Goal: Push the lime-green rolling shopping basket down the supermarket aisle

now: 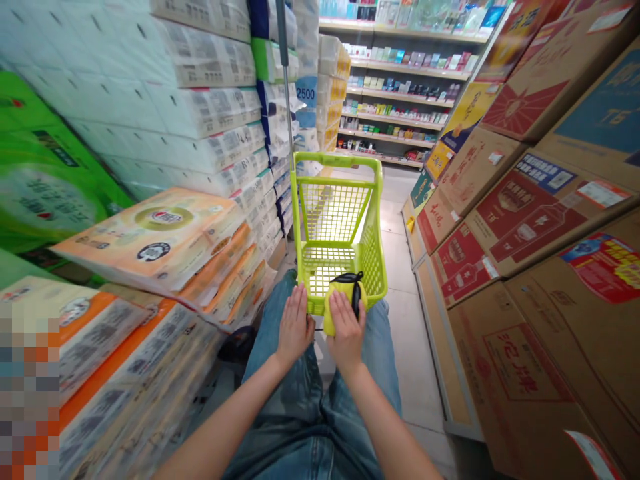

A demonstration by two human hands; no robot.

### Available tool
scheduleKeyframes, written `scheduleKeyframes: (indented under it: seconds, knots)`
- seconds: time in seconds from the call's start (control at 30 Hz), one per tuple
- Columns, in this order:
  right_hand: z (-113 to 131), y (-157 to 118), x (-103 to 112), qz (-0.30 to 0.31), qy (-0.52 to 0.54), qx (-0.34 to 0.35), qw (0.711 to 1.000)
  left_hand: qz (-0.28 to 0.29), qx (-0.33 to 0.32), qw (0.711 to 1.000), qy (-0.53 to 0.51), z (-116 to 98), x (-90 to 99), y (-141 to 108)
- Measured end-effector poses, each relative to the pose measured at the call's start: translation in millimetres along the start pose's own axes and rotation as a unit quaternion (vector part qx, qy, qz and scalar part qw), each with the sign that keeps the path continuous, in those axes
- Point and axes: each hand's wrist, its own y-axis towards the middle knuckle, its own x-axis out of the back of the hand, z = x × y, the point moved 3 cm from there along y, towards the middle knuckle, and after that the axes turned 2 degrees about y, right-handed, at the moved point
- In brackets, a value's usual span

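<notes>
In front of my knees stands a lime-green plastic shopping basket (pixel 336 162) with mesh walls and a tall metal pull rod at its left. My left hand (pixel 295 321) rests against the basket's near left corner, its fingers stretched out and holding nothing. Under my right hand (pixel 346 325) is a yellow cloth (pixel 330 323) with black trim, pressed onto the basket's near rim. The fingers of that hand curve over the cloth, and part of it is hidden beneath them. Through the mesh the basket's inside shows no goods.
Wrapped tissue packs (pixel 165 230) are piled close on the left. Stacked cardboard cartons (pixel 530 360) line the right side on a low wooden platform. Beyond the basket runs a tiled floor (pixel 395 257) towards shelves (pixel 395 120) of small boxed and bottled goods.
</notes>
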Motion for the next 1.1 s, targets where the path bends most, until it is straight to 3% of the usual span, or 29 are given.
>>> scheduleKeyframes:
  seconds: [0.1, 0.2, 0.33, 0.43, 0.53, 0.6, 0.67, 0.83, 0.9, 1.0, 1.1]
  knots:
    - [38, 8, -21, 0.033, 0.032, 0.004, 0.999, 0.002, -0.006, 1.0, 0.015, 5, 1.7, -2]
    - [35, 12, -18, 0.058, 0.042, 0.034, 0.997, 0.013, -0.02, 1.0, 0.02, 7, 4.1, -1]
    - [-21, 3, 16, 0.062, 0.021, 0.077, 0.995, 0.009, -0.025, 1.0, 0.017, 5, 5.3, 1]
    - [-73, -6, 44, 0.036, -0.018, 0.042, 0.998, 0.002, -0.017, 1.0, 0.019, 3, 3.5, 2]
    - [-98, -11, 53, 0.026, -0.04, 0.012, 0.999, 0.002, -0.014, 1.0, 0.024, 0, 2.6, 2]
    - [-93, -13, 48, 0.003, -0.044, -0.012, 0.999, 0.002, -0.013, 0.999, 0.031, -2, 4.1, 2]
    - [-71, -11, 34, -0.011, -0.038, -0.031, 0.999, 0.005, -0.012, 0.999, 0.043, -2, 6.5, 2]
    - [14, 1, -12, 0.065, 0.006, -0.004, 0.998, 0.015, -0.022, 0.998, 0.059, 3, 10.8, 0]
    - [34, 6, -20, 0.083, 0.015, 0.002, 0.996, 0.018, -0.027, 0.998, 0.061, 4, 11.6, -1]
    - [30, 7, -14, 0.107, 0.026, 0.034, 0.993, 0.022, -0.027, 0.997, 0.065, 3, 12.9, 0]
    - [-10, 2, 13, 0.117, 0.021, 0.06, 0.991, 0.023, -0.02, 0.997, 0.074, -1, 13.6, 2]
